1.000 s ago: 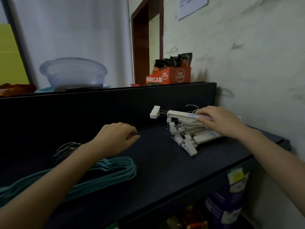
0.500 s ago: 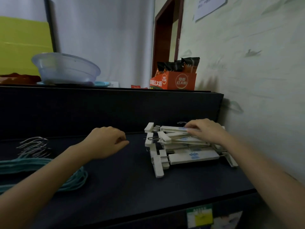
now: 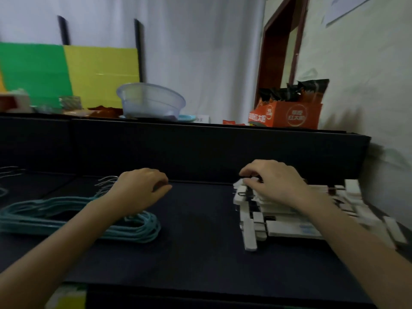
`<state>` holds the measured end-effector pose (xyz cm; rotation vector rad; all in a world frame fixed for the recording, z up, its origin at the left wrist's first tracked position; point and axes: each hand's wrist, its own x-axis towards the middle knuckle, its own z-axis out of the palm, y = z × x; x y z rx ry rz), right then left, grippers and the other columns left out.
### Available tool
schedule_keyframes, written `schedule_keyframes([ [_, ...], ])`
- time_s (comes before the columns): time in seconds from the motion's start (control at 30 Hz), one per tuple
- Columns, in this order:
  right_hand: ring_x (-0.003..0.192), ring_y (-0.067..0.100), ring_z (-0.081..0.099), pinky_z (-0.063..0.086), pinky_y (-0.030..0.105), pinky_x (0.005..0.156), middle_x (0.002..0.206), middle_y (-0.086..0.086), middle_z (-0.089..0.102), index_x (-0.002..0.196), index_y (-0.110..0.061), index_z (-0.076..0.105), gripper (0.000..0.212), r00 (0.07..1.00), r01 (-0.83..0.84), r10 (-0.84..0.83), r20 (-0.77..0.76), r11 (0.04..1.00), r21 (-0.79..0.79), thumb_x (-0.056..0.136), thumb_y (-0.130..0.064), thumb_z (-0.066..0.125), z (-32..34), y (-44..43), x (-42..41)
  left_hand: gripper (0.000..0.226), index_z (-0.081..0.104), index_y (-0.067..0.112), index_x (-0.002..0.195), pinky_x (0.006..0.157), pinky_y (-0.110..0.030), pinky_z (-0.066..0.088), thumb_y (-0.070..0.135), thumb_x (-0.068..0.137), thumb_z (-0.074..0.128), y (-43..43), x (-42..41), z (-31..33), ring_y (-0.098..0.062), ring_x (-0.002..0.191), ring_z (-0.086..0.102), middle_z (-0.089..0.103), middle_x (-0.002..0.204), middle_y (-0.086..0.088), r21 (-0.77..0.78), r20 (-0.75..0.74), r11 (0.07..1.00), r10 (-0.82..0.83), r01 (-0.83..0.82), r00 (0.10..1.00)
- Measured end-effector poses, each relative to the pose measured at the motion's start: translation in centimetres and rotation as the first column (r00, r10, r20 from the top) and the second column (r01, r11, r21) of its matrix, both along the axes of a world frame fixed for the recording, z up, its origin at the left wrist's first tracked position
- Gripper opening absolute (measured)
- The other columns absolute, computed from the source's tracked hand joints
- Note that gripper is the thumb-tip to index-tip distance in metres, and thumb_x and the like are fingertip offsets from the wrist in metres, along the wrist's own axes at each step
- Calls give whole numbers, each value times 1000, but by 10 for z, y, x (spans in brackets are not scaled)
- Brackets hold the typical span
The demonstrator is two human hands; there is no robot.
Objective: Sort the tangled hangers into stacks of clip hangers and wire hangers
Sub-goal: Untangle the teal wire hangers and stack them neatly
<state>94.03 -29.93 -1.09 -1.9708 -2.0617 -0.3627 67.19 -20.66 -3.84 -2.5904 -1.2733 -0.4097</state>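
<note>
A stack of white clip hangers [image 3: 287,226] lies on the right of the dark shelf top [image 3: 200,253]. My right hand [image 3: 269,181] rests on top of that stack, fingers curled over its left end, pressing the uppermost hanger. On the left lies a stack of teal wire hangers [image 3: 66,217] with metal hooks pointing to the back. My left hand [image 3: 140,190] hovers over the right end of the teal stack, loosely curled and holding nothing.
A raised dark back panel [image 3: 200,150] runs behind the work surface. On its top stand a clear plastic basin [image 3: 151,101] and an orange snack box [image 3: 287,114]. The wall [image 3: 367,97] is close on the right. More metal hooks [image 3: 6,172] show at far left.
My right hand lowered the lifted clip hanger onto the white stack and slid toward its left end. The view swung left, bringing the teal stack closer to centre. My left hand stayed curled.
</note>
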Motion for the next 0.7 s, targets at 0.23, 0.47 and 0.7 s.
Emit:
schedule_keyframes([
  [0.23,104,13,57,44,28,75,114,-13,60,113,-33,59,25,952,-308,307,13,951,17,92,-40,47,-7,38,-111,37,56,28,120,72,-25,49,47,93,40,-15,-114,-2,-9,99,56,59,112,12,11,106,981,190,-193,976],
  [0.47,100,15,57,49,32,75,113,-9,60,113,-31,59,26,898,-440,440,-12,898,0,94,-41,46,-17,61,-239,36,56,28,119,66,-20,41,47,93,40,-35,-249,-13,-8,98,56,59,113,12,-27,92,941,339,-338,936],
  [0.7,104,15,57,45,30,76,115,-9,61,113,-31,60,26,864,-500,498,-78,866,0,93,-40,47,-26,74,-378,30,57,30,113,69,-25,44,45,93,40,-56,-389,-19,-8,94,56,54,99,16,-49,103,903,430,-427,897],
])
